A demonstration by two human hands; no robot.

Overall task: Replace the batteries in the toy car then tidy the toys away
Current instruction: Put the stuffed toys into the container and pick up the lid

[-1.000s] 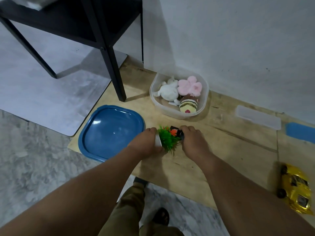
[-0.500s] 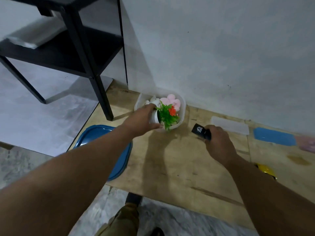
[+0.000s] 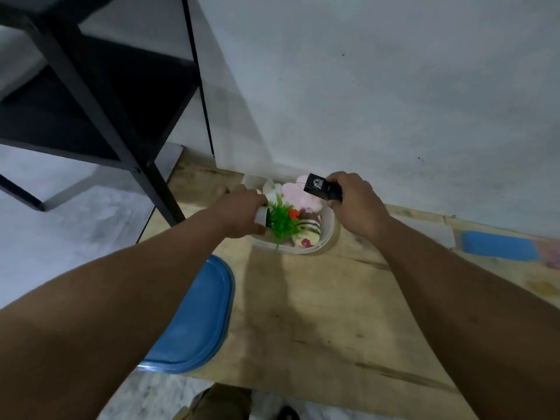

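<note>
We see two bare forearms, no sleeves, no watch or rings on the left hand (image 3: 242,212) or right hand (image 3: 356,204). Near bottom edge: khaki trouser leg (image 3: 225,403) and a dark shoe (image 3: 288,413), mostly cropped by the frame.

The left hand (image 3: 242,212) hides most of the plant's white pot (image 3: 261,215); a pinkish thing (image 3: 550,253) blurs off the board's right edge.
</note>
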